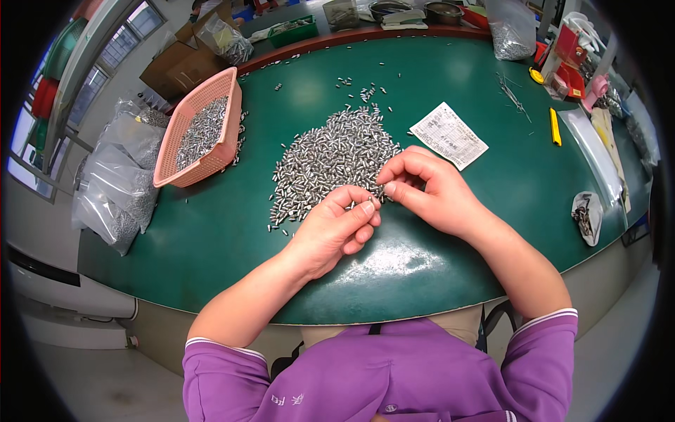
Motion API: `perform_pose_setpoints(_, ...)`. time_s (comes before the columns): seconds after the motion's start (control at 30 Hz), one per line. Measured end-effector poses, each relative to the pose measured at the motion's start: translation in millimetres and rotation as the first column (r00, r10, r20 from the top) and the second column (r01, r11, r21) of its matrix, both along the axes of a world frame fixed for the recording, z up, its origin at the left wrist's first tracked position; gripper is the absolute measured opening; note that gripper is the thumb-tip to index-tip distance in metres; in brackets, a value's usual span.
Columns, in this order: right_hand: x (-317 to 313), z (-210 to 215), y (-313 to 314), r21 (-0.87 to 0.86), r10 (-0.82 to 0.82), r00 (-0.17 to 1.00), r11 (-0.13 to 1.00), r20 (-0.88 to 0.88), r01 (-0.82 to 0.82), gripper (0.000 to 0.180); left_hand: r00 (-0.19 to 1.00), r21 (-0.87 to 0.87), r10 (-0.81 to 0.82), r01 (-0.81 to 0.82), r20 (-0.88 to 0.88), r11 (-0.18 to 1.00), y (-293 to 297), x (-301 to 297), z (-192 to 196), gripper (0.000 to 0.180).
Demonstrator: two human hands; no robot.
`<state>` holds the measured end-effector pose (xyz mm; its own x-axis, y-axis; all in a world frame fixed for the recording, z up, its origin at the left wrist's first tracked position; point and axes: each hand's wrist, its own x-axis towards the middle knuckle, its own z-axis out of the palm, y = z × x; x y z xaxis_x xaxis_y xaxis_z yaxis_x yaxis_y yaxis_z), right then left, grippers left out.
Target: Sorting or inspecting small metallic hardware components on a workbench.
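Observation:
A heap of small silvery metal cylinders [330,158] is spread over the green tabletop in front of me. At its near edge my left hand [336,228] is closed, thumb against index finger, with one small metal cylinder [370,200] at the tips. My right hand [432,193] comes in from the other side, thumb and index finger pinched together close to the left fingertips. Whatever those right fingers hold is too small to tell from the heap behind. A printed paper slip [448,135] lies just beyond the right hand.
To the left stand a pink basket [186,174] of similar parts and clear plastic bags [116,190] full of them. On the right lie a yellow cutter knife [555,128], thin wires [513,97] and a small white bag of dark parts [594,211]. A green tray [294,32] sits at the back.

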<state>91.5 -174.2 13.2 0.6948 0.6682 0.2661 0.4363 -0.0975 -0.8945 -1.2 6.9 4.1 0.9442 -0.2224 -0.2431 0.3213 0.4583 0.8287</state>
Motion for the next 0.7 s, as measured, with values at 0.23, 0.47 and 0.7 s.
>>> perform_pose_setpoints(0.23,12.6,-10.2,-10.5,-0.24,-0.07,0.911,0.954,0.407,0.181,0.012,1.0,-0.013,-0.004,0.005,0.01,1.0,0.9,0.4,1.8,0.019)
perform_pose_setpoints(0.47,9.6,-14.0,-8.5,-0.286,-0.005,0.865,0.943,0.502,0.171,0.011,1.0,-0.01,0.008,-0.008,0.01,1.0,-0.4,0.0,3.9,0.02)
perform_pose_setpoints(0.7,4.0,-8.0,-2.4,-0.164,-0.009,0.978,0.986,0.207,0.043,0.009,1.0,0.045,0.022,-0.021,-0.02,0.999,-0.6,0.0,0.6,0.016)
